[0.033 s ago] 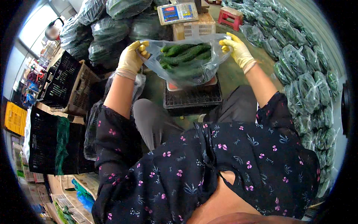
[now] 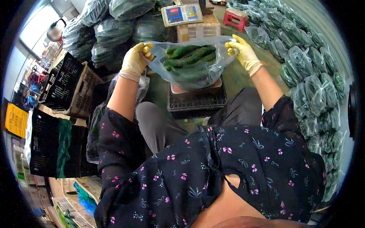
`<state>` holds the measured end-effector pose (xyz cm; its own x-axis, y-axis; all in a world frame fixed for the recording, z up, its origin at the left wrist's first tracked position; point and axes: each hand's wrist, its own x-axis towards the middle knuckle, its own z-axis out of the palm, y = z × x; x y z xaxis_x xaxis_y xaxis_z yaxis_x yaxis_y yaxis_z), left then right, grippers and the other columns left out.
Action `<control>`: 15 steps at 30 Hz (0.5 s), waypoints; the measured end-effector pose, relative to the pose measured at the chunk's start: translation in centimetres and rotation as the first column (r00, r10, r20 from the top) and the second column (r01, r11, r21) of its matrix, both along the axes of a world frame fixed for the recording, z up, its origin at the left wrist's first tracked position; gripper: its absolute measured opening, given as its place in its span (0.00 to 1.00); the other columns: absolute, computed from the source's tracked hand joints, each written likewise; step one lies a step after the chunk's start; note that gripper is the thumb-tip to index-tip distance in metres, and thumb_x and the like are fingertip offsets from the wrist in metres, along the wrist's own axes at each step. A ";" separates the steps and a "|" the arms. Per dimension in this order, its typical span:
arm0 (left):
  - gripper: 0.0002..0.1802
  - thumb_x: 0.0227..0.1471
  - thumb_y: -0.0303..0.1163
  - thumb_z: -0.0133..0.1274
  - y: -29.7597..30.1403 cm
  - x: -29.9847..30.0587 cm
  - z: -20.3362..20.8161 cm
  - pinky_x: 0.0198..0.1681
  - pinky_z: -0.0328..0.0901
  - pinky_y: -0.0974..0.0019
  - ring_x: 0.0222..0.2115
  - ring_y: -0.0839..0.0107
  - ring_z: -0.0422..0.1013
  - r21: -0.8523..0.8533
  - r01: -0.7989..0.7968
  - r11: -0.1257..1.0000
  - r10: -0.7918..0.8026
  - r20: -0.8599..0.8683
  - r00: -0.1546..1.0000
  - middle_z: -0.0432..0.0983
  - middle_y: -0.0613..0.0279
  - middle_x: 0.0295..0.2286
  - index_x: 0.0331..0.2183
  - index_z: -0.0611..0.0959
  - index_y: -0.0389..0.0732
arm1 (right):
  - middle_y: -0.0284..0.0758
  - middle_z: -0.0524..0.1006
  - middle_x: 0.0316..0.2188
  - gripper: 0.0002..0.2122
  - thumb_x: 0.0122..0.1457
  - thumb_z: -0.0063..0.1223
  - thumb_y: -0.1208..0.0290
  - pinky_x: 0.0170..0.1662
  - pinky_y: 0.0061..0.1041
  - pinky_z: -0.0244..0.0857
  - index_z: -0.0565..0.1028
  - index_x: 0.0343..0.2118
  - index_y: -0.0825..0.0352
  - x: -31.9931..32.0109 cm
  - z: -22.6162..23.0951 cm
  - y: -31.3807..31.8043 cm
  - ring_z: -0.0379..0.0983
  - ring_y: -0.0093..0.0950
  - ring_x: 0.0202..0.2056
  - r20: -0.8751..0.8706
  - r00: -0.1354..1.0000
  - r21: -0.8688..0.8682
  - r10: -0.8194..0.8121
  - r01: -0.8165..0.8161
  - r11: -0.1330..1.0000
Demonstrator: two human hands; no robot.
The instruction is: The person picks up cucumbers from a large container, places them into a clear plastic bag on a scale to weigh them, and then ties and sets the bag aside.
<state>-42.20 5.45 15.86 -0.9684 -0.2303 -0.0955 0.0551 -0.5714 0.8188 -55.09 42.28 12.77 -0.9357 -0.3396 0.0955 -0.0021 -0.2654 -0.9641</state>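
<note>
Many green cucumbers (image 2: 190, 57) lie in a clear bag (image 2: 190, 81), and its mouth is wide open. The left hand (image 2: 137, 57), gloved in yellow, has its grip pinching the left edge of the bag. The right hand (image 2: 244, 55), gloved in yellow too, has its grip pinching the right edge. The bag sits on a red and white tray (image 2: 176, 89) on top of a black crate (image 2: 195, 105), between the knees (image 2: 149, 113). Past the bag, a screen (image 2: 181, 14) with red numbers is near a white basket (image 2: 200, 29), with a red stool (image 2: 235, 20) to the right
</note>
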 end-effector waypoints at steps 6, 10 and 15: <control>0.16 0.56 0.35 0.42 -0.1 -1.0 -0.4 0.28 0.60 0.65 0.18 0.69 0.62 0.028 -0.019 0.999 0.020 -0.017 1.000 0.70 0.64 0.18 0.32 0.77 0.31 | 0.44 0.75 0.36 0.27 0.53 0.52 0.79 0.36 0.25 0.67 0.57 0.56 0.70 0.8 0.3 0.5 0.73 0.29 0.34 0.004 0.999 -0.045 -0.053 0.054 0.998; 0.15 0.56 0.35 0.42 -0.8 -1.4 -0.7 0.28 0.60 0.65 0.19 0.68 0.62 0.061 0.016 0.998 -0.014 -0.043 0.999 0.70 0.63 0.19 0.31 0.77 0.32 | 0.45 0.76 0.34 0.28 0.53 0.52 0.80 0.35 0.26 0.67 0.56 0.57 0.70 0.7 0.6 -0.2 0.74 0.30 0.32 0.025 1.000 -0.081 -0.019 0.021 0.996; 0.14 0.55 0.33 0.42 -0.4 -1.3 -1.0 0.29 0.61 0.63 0.20 0.65 0.63 0.015 -0.026 1.000 0.027 -0.075 0.997 0.71 0.58 0.23 0.32 0.76 0.32 | 0.44 0.76 0.33 0.30 0.52 0.53 0.79 0.33 0.25 0.67 0.53 0.57 0.74 0.4 0.7 -0.1 0.74 0.30 0.32 -0.044 0.997 -0.061 0.063 -0.066 0.996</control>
<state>-43.51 5.01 14.85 -0.9667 -0.2548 -0.0255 0.1316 -0.5800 0.8039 -54.70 42.15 13.50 -0.9066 -0.3916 0.1570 -0.0232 -0.3255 -0.9453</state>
